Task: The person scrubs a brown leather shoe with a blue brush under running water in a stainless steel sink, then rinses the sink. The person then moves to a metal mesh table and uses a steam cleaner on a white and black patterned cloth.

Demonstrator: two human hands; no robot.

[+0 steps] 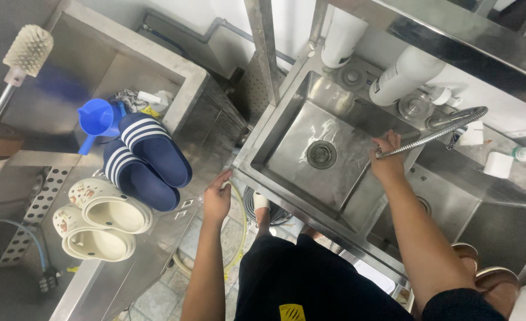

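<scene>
Two pairs of footwear sit on the steel desk (156, 238) at the left: cream clogs (99, 220) nearest the edge, navy striped slides (147, 157) just behind them, with a blue scoop (96, 119) beyond and a long-handled brush (28, 50) in the far corner. The person's left hand (216, 199) hangs between that desk and the sink (275, 134), fingers (221, 178) loosely apart and gripping nothing, close to the sink's front corner. Inside the sink the drain (321, 154) shows bare. At the sink's right rim the right hand (387, 159) is clamped around the end of a flexible metal spray hose (435, 132), which runs up and right toward the tap. White bottles (402, 76) stand behind.
</scene>
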